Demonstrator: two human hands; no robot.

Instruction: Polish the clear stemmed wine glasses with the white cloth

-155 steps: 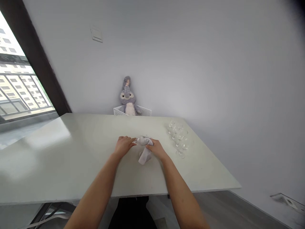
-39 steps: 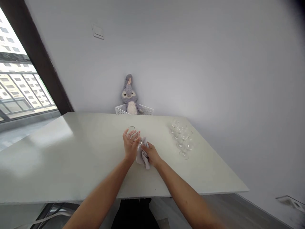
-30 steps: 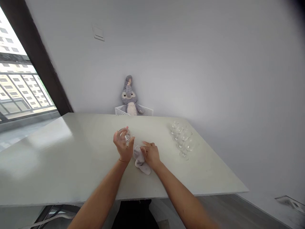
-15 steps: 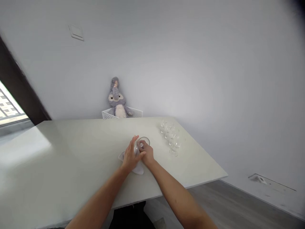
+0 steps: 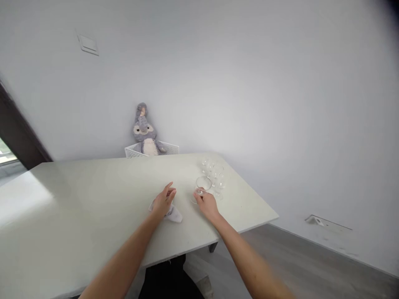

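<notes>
My right hand [image 5: 207,203] is closed on a clear stemmed glass [image 5: 203,183], gripping it low by the stem, over the right part of the white table [image 5: 102,195]. To the left, my left hand [image 5: 163,201] is over a crumpled pale cloth [image 5: 175,214], its fingers slightly bent and apart; nothing shows between them. The palm hides part of the cloth. Several clear glasses [image 5: 217,170] stand grouped just beyond the held glass, towards the table's right edge.
Behind the table's far edge, a grey plush toy [image 5: 145,132] sits in a white perforated basket [image 5: 172,149] against the wall. The table's right corner juts out above a grey floor [image 5: 280,253]. Below the near edge, a dark table leg [image 5: 213,247] shows.
The glass in my right hand has moved right, away from my left hand and close to the other glasses. My left hand has come off the glass. The view has shifted slightly.
</notes>
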